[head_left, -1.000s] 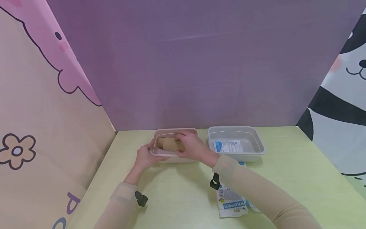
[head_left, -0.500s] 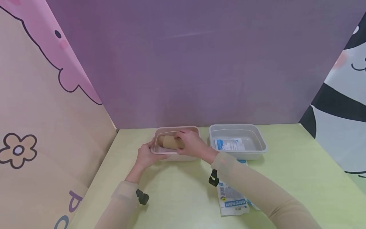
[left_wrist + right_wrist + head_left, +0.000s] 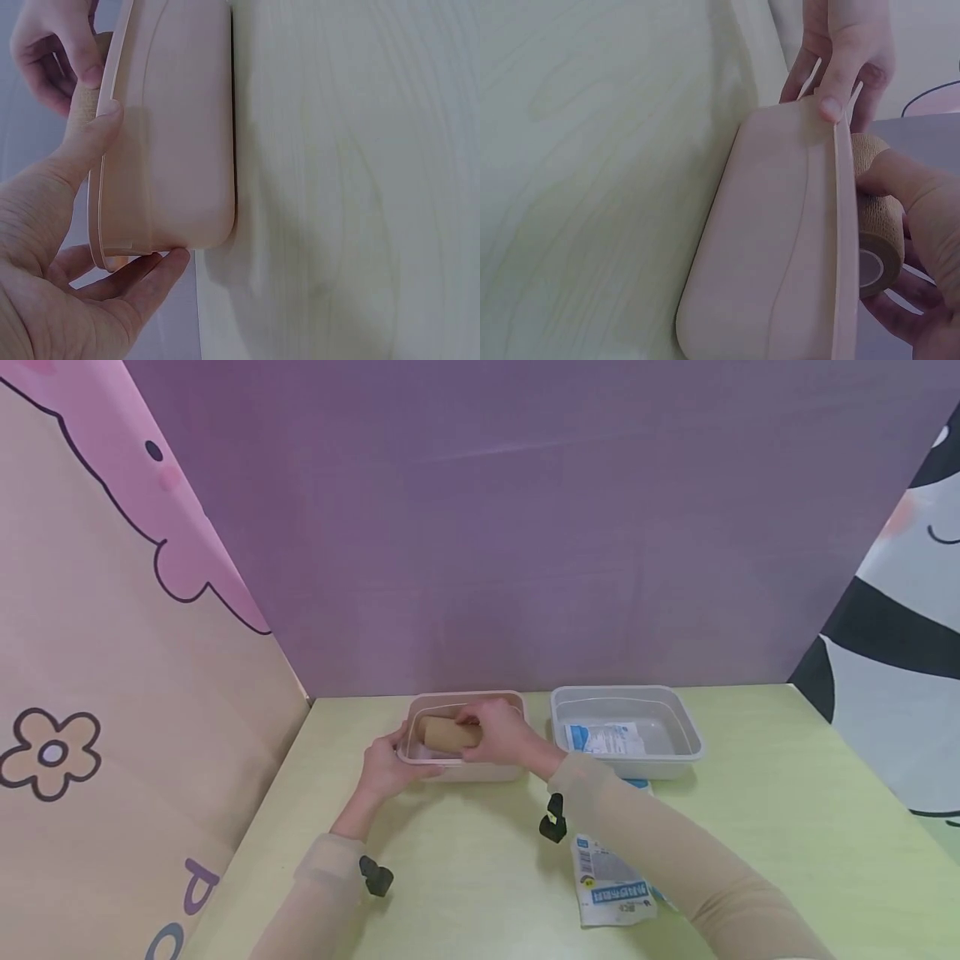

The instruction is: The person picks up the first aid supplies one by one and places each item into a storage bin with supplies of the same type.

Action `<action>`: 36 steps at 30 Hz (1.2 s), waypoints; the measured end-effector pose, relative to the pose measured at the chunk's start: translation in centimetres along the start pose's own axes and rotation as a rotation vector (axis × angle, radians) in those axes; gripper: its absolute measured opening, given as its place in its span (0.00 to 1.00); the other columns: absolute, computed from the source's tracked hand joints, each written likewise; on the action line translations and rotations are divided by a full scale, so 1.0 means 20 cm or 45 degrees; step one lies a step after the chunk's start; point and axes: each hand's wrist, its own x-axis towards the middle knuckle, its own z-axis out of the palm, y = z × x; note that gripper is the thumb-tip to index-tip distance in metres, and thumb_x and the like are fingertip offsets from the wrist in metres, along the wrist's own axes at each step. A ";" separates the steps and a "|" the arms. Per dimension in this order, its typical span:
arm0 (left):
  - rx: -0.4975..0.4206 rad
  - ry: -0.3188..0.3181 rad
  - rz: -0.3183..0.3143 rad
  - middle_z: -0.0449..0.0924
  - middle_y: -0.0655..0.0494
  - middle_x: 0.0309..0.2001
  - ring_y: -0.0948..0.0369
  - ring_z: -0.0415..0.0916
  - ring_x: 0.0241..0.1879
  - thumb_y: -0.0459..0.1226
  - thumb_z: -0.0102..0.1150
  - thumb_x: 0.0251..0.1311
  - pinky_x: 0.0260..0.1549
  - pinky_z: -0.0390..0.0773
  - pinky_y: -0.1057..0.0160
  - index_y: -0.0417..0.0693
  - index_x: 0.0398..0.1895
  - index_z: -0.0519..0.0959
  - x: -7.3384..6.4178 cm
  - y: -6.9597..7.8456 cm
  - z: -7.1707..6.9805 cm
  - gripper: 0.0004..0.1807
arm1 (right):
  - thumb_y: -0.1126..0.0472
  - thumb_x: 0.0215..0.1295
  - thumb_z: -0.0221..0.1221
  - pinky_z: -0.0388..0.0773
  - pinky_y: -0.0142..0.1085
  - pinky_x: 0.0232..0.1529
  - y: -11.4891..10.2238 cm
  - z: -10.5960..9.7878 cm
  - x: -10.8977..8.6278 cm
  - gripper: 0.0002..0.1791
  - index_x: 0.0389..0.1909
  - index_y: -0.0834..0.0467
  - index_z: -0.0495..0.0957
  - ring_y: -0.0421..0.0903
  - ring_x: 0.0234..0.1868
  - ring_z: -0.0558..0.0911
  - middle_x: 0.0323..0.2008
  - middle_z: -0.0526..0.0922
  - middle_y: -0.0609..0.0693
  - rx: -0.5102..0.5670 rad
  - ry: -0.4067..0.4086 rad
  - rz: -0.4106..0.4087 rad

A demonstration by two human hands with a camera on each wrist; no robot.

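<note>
A pale pink plastic box [image 3: 480, 772] stands at the back of the table, left of a grey one. My left hand [image 3: 384, 768] grips its left end, thumb on the front rim and fingers round the corner, as the left wrist view [image 3: 82, 292] shows close up. My right hand [image 3: 504, 733] holds a tan, crinkled bandage roll [image 3: 450, 736] at its right end, over the inside of the box. In the right wrist view the roll [image 3: 881, 217] shows a white core and lies just past the rim. A darker brown part shows behind the roll's left end.
The grey box [image 3: 663, 767] beside it holds a blue-and-white packet [image 3: 606, 738]. In front of that, a white-and-blue printed packet [image 3: 611, 893] lies on the table [image 3: 465, 877], partly under my right forearm. A purple panel [image 3: 480, 568] rises behind the boxes.
The bandage roll has shifted slightly left over the darker brown part, with my right hand still on it. My left hand keeps its hold on the box. The head view has moved slightly.
</note>
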 end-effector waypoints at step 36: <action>0.007 0.004 0.021 0.67 0.33 0.76 0.42 0.70 0.75 0.46 0.89 0.43 0.68 0.78 0.43 0.32 0.79 0.64 0.00 0.01 0.02 0.62 | 0.55 0.56 0.77 0.86 0.38 0.56 0.07 0.06 0.08 0.21 0.49 0.58 0.88 0.45 0.49 0.90 0.45 0.93 0.50 0.226 -0.203 0.080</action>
